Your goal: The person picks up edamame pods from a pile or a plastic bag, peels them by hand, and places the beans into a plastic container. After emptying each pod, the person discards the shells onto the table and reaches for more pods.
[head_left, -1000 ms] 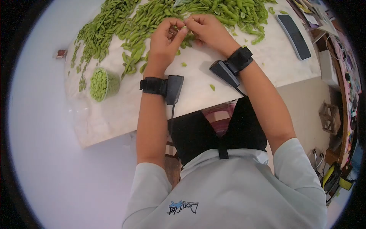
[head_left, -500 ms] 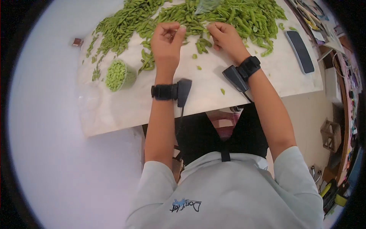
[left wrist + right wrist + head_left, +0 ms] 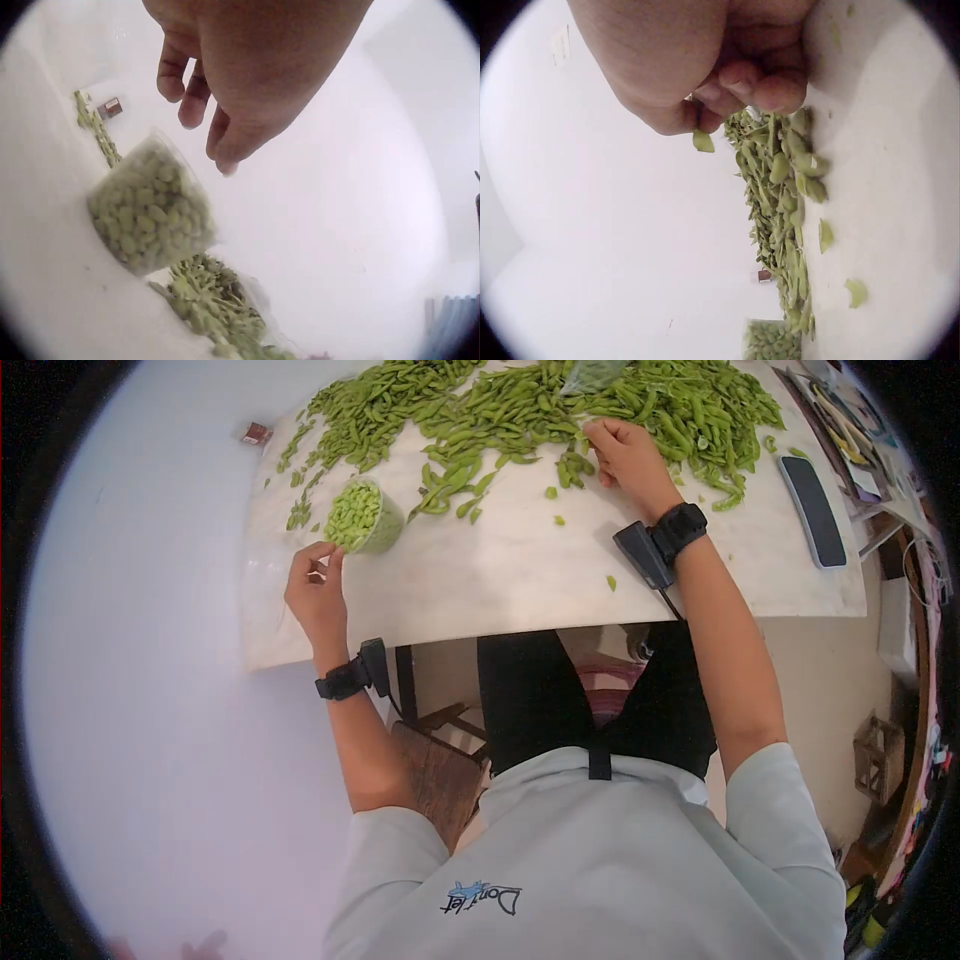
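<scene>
In the head view my left hand is at the near left rim of a clear plastic cup of shelled green beans. Its thumb and forefinger tips are close together by the cup's mouth in the left wrist view; I cannot tell whether a bean is between them. My right hand hovers at the near edge of the heaped edamame pods. Its thumb and finger pinch a green pod, whose end sticks out below the fingertips in the right wrist view. The other right fingers curl inward.
Pods spread along the far side of the pale tabletop, with a clear plastic bag among them. Loose pod scraps lie nearer. A phone rests at the right, a small brown box at the far left.
The hands were together over the pods, then parted. My left hand has swung left and nearer to the cup, while the right stayed by the heap. The head view has shifted a little.
</scene>
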The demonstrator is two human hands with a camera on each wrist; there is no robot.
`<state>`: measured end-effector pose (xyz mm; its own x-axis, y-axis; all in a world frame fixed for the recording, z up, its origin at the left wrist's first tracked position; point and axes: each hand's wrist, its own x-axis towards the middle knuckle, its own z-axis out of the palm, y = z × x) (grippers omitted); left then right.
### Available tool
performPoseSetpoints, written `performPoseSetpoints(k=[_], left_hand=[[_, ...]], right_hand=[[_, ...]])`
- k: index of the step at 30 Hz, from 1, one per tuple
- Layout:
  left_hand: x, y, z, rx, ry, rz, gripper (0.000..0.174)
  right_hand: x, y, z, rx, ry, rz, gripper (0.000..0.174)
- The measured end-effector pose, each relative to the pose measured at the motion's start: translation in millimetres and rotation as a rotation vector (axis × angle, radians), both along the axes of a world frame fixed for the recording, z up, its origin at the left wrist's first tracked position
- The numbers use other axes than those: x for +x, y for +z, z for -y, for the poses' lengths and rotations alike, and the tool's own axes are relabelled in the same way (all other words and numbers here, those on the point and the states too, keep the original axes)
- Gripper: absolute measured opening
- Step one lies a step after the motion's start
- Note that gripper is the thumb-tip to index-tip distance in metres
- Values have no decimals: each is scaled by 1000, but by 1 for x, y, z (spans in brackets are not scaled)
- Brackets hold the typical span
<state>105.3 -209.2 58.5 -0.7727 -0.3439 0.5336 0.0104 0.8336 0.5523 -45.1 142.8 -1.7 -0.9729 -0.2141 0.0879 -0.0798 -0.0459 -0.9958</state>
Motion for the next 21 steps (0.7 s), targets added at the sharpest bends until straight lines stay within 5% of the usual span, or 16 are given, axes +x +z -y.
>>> performPoseSetpoints(k=[6,10,21], left_hand=[[-1,2,-7,-50,-59,-60,10],[-12,9,-19,255,-129,-174,16],[-110,-7,-162,421,-758,109,25]], right_hand=[[-6,-9,-1,-37,-4,-15,34],[-4,-6,-1,-47,5,3,35],[4,5,-3,-65,283,-36,35]])
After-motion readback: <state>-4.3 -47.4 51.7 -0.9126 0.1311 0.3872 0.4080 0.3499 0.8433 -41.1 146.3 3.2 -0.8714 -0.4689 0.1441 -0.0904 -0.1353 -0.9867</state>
